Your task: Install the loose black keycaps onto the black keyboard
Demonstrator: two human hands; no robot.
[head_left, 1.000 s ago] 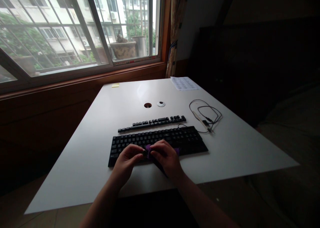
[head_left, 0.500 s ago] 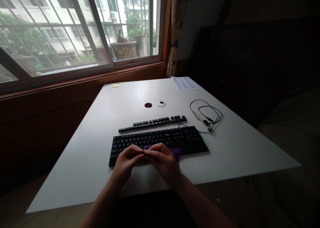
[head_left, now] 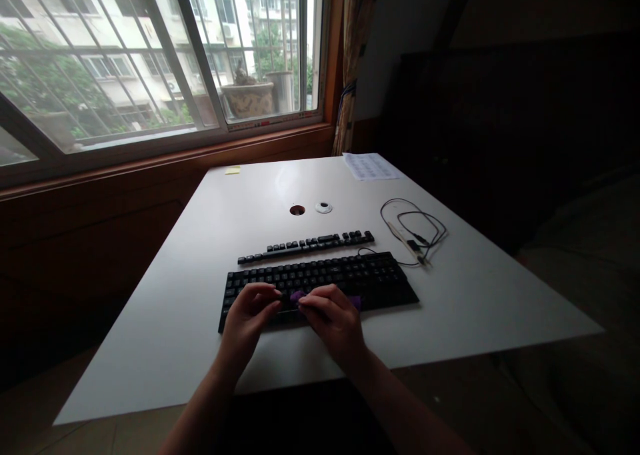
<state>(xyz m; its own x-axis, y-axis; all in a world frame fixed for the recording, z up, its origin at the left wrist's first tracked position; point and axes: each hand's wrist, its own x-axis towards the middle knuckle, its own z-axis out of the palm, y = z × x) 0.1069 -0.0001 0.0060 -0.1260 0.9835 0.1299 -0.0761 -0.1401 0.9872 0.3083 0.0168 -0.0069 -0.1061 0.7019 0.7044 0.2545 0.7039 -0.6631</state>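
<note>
Above a black rectangular keyboard [head_left: 325, 272], the right hand [head_left: 336, 316] pinches a purple cloth [head_left: 298, 296]; whether the left hand [head_left: 245, 315] grips anything is unclear. Wiping seems underway, calling next for steady fingertips.

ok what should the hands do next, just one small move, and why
I'd probably bring the cloth to the left hand's fingertips: the right hand pinches it, its bunched end sticks out that way, and the left thumb and forefinger curl towards it just beside, over the keyboard. Whether the left hand holds anything is too dark to tell.
</note>
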